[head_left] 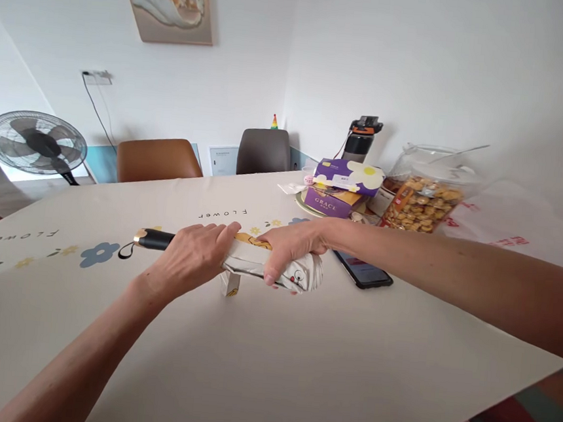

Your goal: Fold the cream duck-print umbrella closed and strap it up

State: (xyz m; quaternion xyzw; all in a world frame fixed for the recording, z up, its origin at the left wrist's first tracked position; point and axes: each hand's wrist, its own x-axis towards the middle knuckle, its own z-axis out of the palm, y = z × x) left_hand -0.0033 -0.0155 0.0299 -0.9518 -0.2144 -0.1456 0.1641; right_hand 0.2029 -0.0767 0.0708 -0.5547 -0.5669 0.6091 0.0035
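Both hands grip a folded white umbrella (245,258) held level just above the table. Its black handle with a gold-coloured end and a wrist loop sticks out to the left. My left hand (202,247) wraps round it near the handle. Around the pleated canopy, closer to its right end, my right hand (293,245) is closed, thumb on the near side. A loose strap (230,283) hangs below the canopy between the hands. Yellow printing and a small drawn face show on the cloth. The fingers on the far side are mostly hidden.
A phone (365,271) lies beyond my right wrist. Purple boxes (329,201) sit on a plate, with a black bottle (359,141), a snack jar (423,197) and a plastic bag (503,214) nearby. Chairs (160,161) and a fan (36,142) stand past the table (268,367).
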